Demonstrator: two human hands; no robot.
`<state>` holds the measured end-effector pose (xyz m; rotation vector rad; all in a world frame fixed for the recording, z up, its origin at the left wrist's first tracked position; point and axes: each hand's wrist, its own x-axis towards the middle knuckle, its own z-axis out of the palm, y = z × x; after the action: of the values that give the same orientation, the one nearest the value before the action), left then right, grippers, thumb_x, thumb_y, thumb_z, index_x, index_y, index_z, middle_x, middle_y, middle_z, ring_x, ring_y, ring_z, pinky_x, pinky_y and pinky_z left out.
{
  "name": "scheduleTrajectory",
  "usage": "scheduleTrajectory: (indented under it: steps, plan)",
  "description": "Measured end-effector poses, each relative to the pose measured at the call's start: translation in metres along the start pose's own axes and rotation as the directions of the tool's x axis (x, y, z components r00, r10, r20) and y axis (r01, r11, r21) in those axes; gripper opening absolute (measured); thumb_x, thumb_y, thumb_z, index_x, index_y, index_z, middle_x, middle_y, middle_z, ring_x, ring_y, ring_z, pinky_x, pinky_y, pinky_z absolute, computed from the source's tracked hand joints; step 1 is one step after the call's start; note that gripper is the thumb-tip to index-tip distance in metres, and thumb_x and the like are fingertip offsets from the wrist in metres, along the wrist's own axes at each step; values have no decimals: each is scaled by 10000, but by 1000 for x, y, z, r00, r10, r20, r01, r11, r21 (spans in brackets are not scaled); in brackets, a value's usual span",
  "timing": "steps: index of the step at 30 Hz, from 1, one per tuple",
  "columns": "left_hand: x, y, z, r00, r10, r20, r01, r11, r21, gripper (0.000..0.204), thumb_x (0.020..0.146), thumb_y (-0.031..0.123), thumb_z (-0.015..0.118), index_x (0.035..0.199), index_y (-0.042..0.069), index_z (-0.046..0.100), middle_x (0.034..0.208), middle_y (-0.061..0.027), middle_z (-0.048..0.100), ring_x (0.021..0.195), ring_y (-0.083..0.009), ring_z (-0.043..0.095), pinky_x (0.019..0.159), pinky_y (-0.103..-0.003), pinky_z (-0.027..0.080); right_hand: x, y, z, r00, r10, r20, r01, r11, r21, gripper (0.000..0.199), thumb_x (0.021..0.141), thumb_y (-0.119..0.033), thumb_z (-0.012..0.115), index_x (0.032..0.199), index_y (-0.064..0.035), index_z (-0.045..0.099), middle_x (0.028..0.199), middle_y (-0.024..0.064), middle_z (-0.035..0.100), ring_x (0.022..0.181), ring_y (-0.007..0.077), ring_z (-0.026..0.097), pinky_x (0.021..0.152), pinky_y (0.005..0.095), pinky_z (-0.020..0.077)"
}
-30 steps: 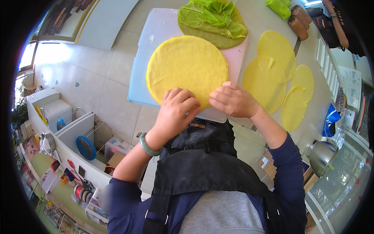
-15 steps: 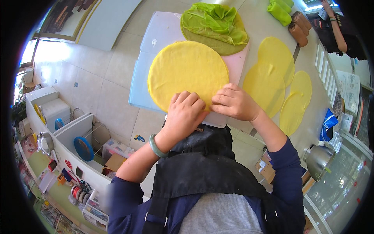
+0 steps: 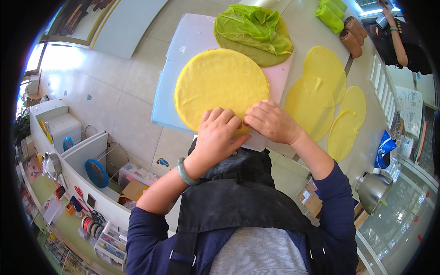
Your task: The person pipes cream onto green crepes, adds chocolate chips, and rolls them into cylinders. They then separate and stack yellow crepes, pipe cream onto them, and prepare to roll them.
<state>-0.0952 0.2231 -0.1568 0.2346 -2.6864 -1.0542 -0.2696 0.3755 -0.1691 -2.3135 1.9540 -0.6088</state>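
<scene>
A big round yellow crepe stack point(image 3: 220, 85) lies on a pale blue and pink board point(image 3: 169, 96) in front of me. Its near edge is under the fingers of both hands. My left hand point(image 3: 220, 135) is closed at that edge, fingers curled and the thumb sticking out to the right. Close beside it, my right hand point(image 3: 272, 121) pinches the same edge, its fingertips partly hidden. Behind the yellow stack sits a green crepe stack point(image 3: 275, 59) with a crumpled bright green crepe point(image 3: 252, 27) on top.
Several thin yellow crepes point(image 3: 311, 105) lie overlapping on the table to the right. Green rolls point(image 3: 330, 16) and brown rolls point(image 3: 353, 36) are at the far right, near another person's arm point(image 3: 398, 43). A steel bowl point(image 3: 373, 190) stands at right; white shelving point(image 3: 87, 151) at left.
My right hand has shifted slightly left along the near edge, closer to my left hand. My left thumb now sticks out further. The view has shifted a little.
</scene>
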Motion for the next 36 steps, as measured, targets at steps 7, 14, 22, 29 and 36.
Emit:
scheduleTrajectory:
  steps: [7, 14, 22, 29, 36]
  plan:
    - [-1, 1, 3, 1000, -29, 9, 28, 999, 31, 265, 759, 199, 839, 861, 126, 606, 892, -46, 571, 917, -291, 569, 846, -421, 435, 4, 5, -10, 1000, -26, -4, 26, 988, 153, 133, 860, -164, 672, 992, -154, 685, 1079, -15, 642, 1070, 190, 626, 971, 374, 484]
    - [-1, -1, 1, 999, -30, 28, 29, 999, 17, 258, 766, 199, 835, 864, 121, 609, 893, -48, 574, 916, -295, 571, 849, -420, 438, -1, 6, -6, 972, -224, -69, 223, 975, -25, 123, 858, -164, 677, 976, -130, 680, 1070, -5, 643, 1059, 192, 629, 936, 366, 506]
    - [0, 2, -2, 1000, -16, 5, 16, 1000, 14, 237, 803, 207, 789, 903, 99, 603, 935, -63, 565, 940, -288, 562, 833, -409, 443, 7, 0, 1, 998, 68, -5, -67, 987, 144, 174, 900, -159, 647, 1065, -110, 625, 1057, 51, 634, 1036, 253, 627, 929, 389, 501]
    - [14, -10, -10, 997, -54, 58, 55, 998, -12, 114, 908, 144, 698, 939, 68, 620, 871, -109, 624, 849, -334, 625, 750, -442, 508, 21, -2, -8, 974, 211, -83, -187, 953, 237, 198, 890, -211, 736, 1027, -94, 654, 989, 71, 648, 979, 274, 632, 890, 392, 490]
    - [17, -22, -34, 985, -111, 134, 124, 988, -91, 162, 909, 159, 726, 949, 46, 617, 856, -127, 667, 815, -356, 656, 725, -453, 526, 49, 12, -17, 908, 365, 205, -418, 771, 481, 179, 900, -194, 759, 935, -34, 686, 886, 113, 643, 874, 293, 639, 814, 400, 512]
